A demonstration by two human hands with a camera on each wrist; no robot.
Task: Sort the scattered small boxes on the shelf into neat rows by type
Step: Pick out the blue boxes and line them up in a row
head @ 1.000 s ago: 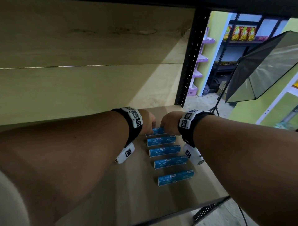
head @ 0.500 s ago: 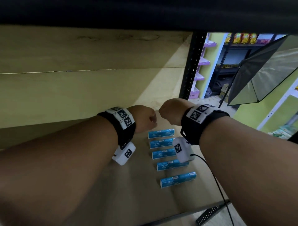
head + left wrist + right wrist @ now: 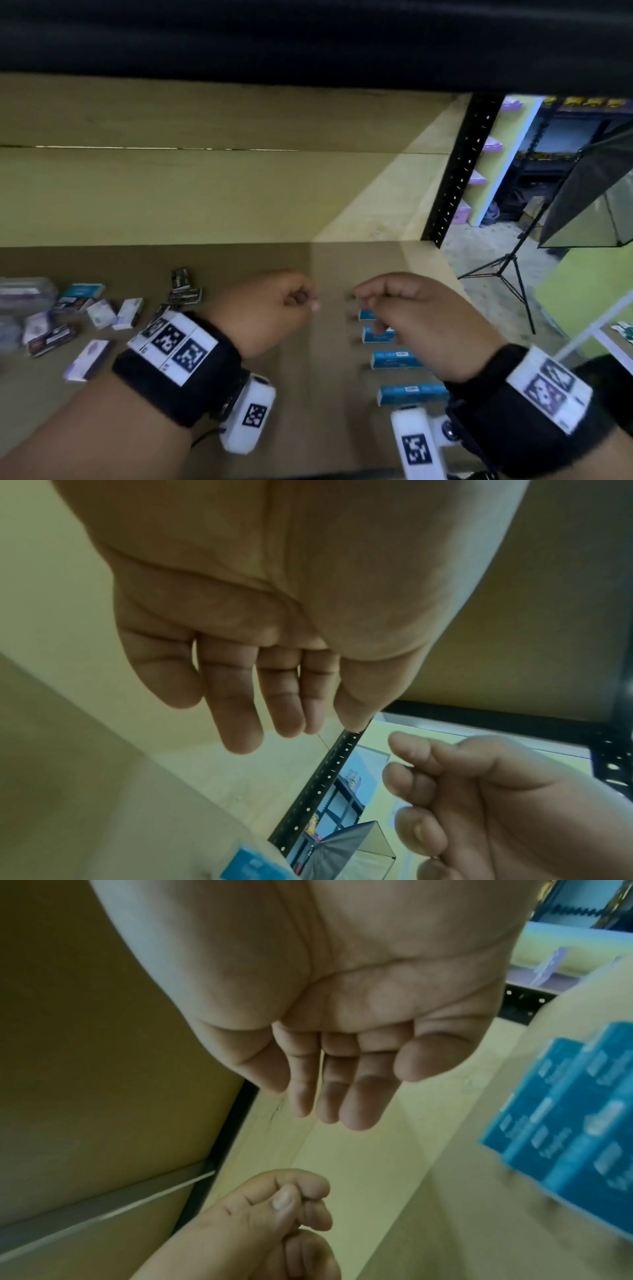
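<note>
A row of several blue boxes [image 3: 394, 359] lies on the right part of the wooden shelf [image 3: 308, 394], also visible in the right wrist view [image 3: 565, 1123]. My right hand [image 3: 370, 301] hovers over the far end of that row, its fingers loosely curled and empty [image 3: 359, 1096]. My left hand [image 3: 301, 303] hangs beside it, left of the row, relaxed and holding nothing [image 3: 294, 723]. Scattered white-and-purple boxes [image 3: 99, 313], black boxes [image 3: 185, 294] and a teal box [image 3: 80, 296] lie at the left.
The shelf's back wall [image 3: 205, 192] is close behind the hands and an upper shelf [image 3: 308, 41] hangs low overhead. A black upright post [image 3: 459, 171] marks the right end. Beyond it stand a light stand [image 3: 507, 274] with softbox and other store shelves.
Both hands have lifted off the farthest blue box and drawn back toward me, empty. The view has swung left, which brings the scattered boxes into sight.
</note>
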